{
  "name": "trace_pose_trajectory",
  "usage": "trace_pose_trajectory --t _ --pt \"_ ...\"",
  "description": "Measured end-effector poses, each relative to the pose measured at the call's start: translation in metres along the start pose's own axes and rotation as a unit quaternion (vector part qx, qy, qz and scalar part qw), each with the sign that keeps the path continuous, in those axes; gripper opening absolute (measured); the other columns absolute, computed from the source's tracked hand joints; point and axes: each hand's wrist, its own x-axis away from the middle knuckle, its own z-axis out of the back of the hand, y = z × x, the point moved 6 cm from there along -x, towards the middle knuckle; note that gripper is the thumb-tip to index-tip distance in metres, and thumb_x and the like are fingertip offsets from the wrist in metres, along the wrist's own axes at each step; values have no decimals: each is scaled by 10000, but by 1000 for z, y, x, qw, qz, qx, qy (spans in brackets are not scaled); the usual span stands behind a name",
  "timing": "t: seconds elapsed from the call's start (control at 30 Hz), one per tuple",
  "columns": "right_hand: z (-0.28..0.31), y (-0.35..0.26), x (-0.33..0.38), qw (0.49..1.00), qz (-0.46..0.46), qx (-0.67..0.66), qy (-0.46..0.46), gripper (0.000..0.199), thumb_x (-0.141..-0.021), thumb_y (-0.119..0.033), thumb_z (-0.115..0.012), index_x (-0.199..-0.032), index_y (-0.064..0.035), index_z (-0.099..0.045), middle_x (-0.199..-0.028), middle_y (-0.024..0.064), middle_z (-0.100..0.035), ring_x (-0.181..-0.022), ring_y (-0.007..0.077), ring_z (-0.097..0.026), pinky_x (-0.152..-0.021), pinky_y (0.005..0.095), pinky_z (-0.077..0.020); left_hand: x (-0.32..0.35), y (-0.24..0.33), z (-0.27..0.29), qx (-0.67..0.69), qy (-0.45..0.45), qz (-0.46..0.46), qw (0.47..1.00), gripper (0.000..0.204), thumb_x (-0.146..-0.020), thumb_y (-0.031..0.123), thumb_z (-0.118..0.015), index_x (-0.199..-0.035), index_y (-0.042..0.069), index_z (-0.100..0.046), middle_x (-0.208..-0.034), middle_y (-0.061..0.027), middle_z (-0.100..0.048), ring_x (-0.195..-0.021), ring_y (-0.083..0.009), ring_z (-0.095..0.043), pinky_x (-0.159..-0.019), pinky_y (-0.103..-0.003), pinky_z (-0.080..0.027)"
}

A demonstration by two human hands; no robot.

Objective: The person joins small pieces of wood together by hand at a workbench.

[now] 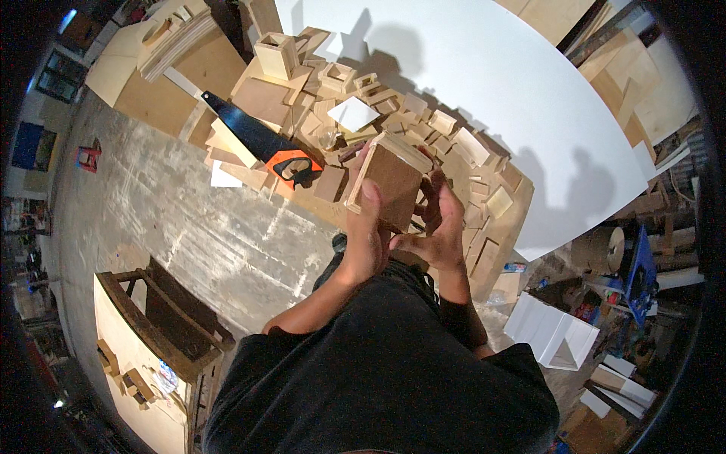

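Note:
Both my hands are raised in front of me around a small wooden box-like block [398,184], with a brown face and pale layered edges. My left hand [367,227] grips its left side, the thumb lying on the brown face. On the right, my right hand [440,223] curls its fingers against the block's edge, with its thumb near the lower corner. Some fingertips are hidden behind the block. Beyond the left hand, a handsaw [253,136] with a dark blade and orange-black handle lies on the wood pieces.
Many small wooden offcuts and little frames [393,113] cover the low board [522,193] ahead. A large white panel [484,53] stretches behind it. A wooden bench-like piece [162,318] stands at lower left on the concrete floor [219,242]. A white box [548,329] is at right.

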Motion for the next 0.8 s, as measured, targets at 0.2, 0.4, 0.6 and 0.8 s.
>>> trace_pose_trajectory --t 0.2,0.4,0.6,0.8 --pt "8 14 2 995 11 -103 -5 1178 -510 -362 -947 -1434 11 -317 -1374 115 -475 -1250 256 -480 -950 414 -491 -4 24 -8 -165 -133 -136 968 1038 -727 458 -789 -1458 17 -200 -1384 -152 -360 -1267 -234 -410 -1039 -376 -366" --pt "16 25 13 978 22 -205 41 1056 -572 -254 -925 -1417 -1 -345 -1376 149 -465 -1294 316 -427 -1012 498 -423 0 25 -11 -102 -121 -44 986 1009 -671 228 -854 -1430 -4 -232 -1347 -136 -412 -1239 -231 -444 -1051 -376 -360" --pt "12 15 8 990 -3 -142 4 1011 -626 -336 -859 -1392 84 -350 -1384 207 -460 -1281 280 -453 -1093 429 -329 6 28 -14 -80 -89 -22 993 893 -699 144 -822 -1387 -8 -275 -1267 -121 -477 -1182 -218 -496 -1023 -366 -403" --pt "4 5 -2 979 16 -201 -33 1074 -606 -416 -848 -1411 76 -335 -1436 191 -406 -1316 293 -414 -1105 417 -308 2 29 -15 -128 -70 -93 985 887 -670 112 -834 -1358 -15 -289 -1250 -136 -488 -1167 -222 -511 -998 -354 -428"
